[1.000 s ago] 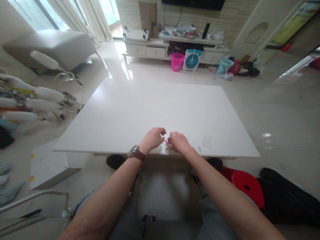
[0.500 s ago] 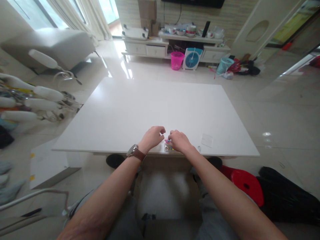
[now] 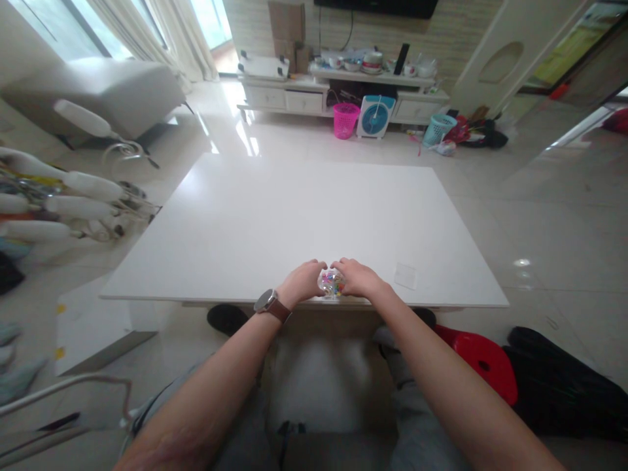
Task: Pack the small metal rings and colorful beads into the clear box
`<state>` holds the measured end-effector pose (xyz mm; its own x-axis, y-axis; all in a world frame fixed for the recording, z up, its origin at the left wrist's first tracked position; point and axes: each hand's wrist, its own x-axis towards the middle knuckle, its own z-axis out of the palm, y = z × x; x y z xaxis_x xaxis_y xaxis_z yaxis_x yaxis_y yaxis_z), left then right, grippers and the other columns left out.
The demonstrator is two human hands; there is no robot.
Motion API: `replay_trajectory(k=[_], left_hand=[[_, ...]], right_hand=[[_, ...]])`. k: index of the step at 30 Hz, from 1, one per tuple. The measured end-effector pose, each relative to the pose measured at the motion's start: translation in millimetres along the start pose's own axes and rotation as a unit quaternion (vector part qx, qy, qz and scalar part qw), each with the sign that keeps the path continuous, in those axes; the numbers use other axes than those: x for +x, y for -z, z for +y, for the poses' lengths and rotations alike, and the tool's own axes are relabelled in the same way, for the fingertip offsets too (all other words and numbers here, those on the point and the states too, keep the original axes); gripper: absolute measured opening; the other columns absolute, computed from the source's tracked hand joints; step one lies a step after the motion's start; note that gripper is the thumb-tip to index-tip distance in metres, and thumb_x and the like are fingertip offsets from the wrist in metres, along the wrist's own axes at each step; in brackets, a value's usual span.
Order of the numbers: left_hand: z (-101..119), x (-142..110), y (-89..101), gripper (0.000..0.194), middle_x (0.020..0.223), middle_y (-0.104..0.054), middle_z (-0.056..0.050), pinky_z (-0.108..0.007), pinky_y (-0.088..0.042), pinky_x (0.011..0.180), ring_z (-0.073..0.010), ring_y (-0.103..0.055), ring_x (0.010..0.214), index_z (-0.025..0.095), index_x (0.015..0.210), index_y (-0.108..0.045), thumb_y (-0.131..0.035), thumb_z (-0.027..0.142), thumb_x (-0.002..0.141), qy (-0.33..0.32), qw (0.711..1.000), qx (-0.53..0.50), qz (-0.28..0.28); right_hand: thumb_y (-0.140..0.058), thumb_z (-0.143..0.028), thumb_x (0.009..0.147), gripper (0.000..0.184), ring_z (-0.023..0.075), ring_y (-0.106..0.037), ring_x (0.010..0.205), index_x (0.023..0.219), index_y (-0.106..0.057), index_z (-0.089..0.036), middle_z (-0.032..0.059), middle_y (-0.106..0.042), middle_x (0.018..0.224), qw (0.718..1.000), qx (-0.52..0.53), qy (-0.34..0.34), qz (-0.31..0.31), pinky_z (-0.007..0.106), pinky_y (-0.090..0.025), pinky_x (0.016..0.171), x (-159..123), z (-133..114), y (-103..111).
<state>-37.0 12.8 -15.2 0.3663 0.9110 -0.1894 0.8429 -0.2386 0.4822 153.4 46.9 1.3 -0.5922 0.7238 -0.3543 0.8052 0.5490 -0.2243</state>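
Note:
Near the front edge of the white table [image 3: 304, 216], my left hand [image 3: 305, 281] and my right hand [image 3: 360, 278] face each other. Between them is a clear plastic container [image 3: 331, 284] with small bright pieces in pink, green, orange and other colours. Fingers of both hands curl in around its sides and grip it. The pieces are too small to name, and the container's outer sides are covered by my hands. A thin clear square sheet [image 3: 405, 276] lies flat on the table to the right of my right hand.
A red stool [image 3: 483, 366] and a black bag [image 3: 559, 379] are at the right by the table's front. Chairs with white backs [image 3: 83, 206] stand at the left. Beyond the table are a pink basket [image 3: 346, 121], a fan [image 3: 376, 118] and a low cabinet [image 3: 267, 98].
My right hand has shifted slightly right and both hands now flank the clear container, which shows more fully between them. A small ring-like item beside my right wrist is out of sight.

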Motion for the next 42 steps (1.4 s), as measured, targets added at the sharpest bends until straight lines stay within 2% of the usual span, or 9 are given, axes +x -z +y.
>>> replay_trajectory(k=[5,10,15,19,24,30,33,37,42], left_hand=[[11.1,0.8,-25.9,0.053,0.115,-0.060,-0.012,-0.035,-0.051,0.093,-0.0266,-0.059,0.106,0.017,0.119,-0.058,-0.078,0.021,0.070,-0.026,0.999,0.025,0.005],[9.9,6.9,-34.2,0.046,0.112,-0.059,-0.011,-0.036,-0.050,0.091,-0.0254,-0.058,0.102,0.017,0.117,-0.057,-0.071,0.016,0.074,-0.033,0.999,0.035,0.020],[7.4,13.0,-35.7,0.039,0.109,-0.059,-0.010,-0.035,-0.050,0.088,-0.0250,-0.058,0.100,0.018,0.107,-0.058,-0.070,0.015,0.070,-0.032,0.999,0.034,0.021],[6.2,15.7,-42.4,0.045,0.111,-0.058,-0.010,-0.035,-0.050,0.088,-0.0255,-0.056,0.102,0.019,0.110,-0.056,-0.068,0.013,0.067,-0.030,0.999,0.039,0.023],[0.2,18.5,-47.4,0.060,0.119,-0.056,-0.013,-0.037,-0.048,0.097,-0.0281,-0.053,0.112,0.016,0.124,-0.050,-0.068,0.015,0.067,-0.033,0.998,0.050,0.029],[3.2,18.3,-44.5,0.070,0.124,-0.056,-0.013,-0.039,-0.046,0.102,-0.0282,-0.051,0.117,0.015,0.134,-0.044,-0.069,0.017,0.069,-0.030,0.999,0.031,0.025],[6.0,18.4,-45.2,0.082,0.130,-0.054,-0.013,-0.041,-0.044,0.106,-0.0294,-0.050,0.122,0.017,0.140,-0.040,-0.075,0.019,0.066,-0.019,0.999,0.017,0.019],[8.2,18.9,-40.7,0.100,0.135,-0.050,-0.016,-0.046,-0.043,0.109,-0.0331,-0.049,0.126,0.016,0.146,-0.036,-0.086,0.025,0.059,-0.013,0.999,-0.010,0.031],[15.7,17.7,-21.3,0.105,0.144,-0.046,-0.018,-0.049,-0.039,0.114,-0.0346,-0.045,0.135,0.016,0.148,-0.034,-0.089,0.035,0.060,-0.055,0.993,-0.094,0.053]], right_hand=[[-0.068,-0.020,0.077,0.053,0.0257,-0.061,0.108,0.129,-0.056,-0.023,0.0107,-0.061,0.122,1.000,0.008,-0.017,-0.006,0.031,-0.049,0.082,-2.6,1.5,-1.4],[-0.068,-0.020,0.077,0.059,0.0272,-0.061,0.110,0.134,-0.054,-0.023,0.0111,-0.061,0.125,0.999,0.025,-0.028,-0.011,0.034,-0.050,0.085,-5.4,9.4,-2.2],[-0.072,-0.016,0.070,0.078,0.0341,-0.052,0.122,0.144,-0.048,-0.025,0.0134,-0.053,0.139,0.990,0.009,-0.141,0.008,0.042,-0.051,0.092,-24.0,62.4,-0.1],[-0.075,-0.018,0.070,0.079,0.0359,-0.046,0.130,0.143,-0.046,-0.024,0.0146,-0.047,0.145,0.972,0.005,-0.234,0.027,0.044,-0.049,0.096,-52.7,117.2,-9.8],[-0.079,-0.022,0.068,0.069,0.0318,-0.048,0.127,0.132,-0.051,-0.025,0.0109,-0.051,0.139,0.973,0.024,-0.229,0.009,0.040,-0.049,0.095,-74.7,150.8,-29.9],[-0.070,-0.024,0.076,0.060,0.0329,-0.052,0.120,0.133,-0.052,-0.024,0.0137,-0.054,0.131,0.972,0.002,-0.234,0.025,0.041,-0.048,0.091,-74.9,141.9,-26.0],[-0.072,-0.030,0.076,0.064,0.0331,-0.054,0.116,0.137,-0.051,-0.022,0.0145,-0.055,0.127,0.976,0.013,-0.211,0.051,0.043,-0.048,0.094,-68.9,129.4,-19.9],[-0.075,-0.027,0.069,0.072,0.0268,-0.056,0.114,0.136,-0.049,-0.018,0.0126,-0.053,0.125,0.975,0.151,-0.084,0.140,0.040,-0.048,0.100,-53.6,103.2,-13.5],[-0.074,-0.021,0.065,0.067,0.0234,-0.056,0.118,0.125,-0.045,-0.022,0.0096,-0.051,0.126,0.918,0.345,0.052,0.190,0.043,-0.050,0.101,-33.8,58.6,-7.7]])
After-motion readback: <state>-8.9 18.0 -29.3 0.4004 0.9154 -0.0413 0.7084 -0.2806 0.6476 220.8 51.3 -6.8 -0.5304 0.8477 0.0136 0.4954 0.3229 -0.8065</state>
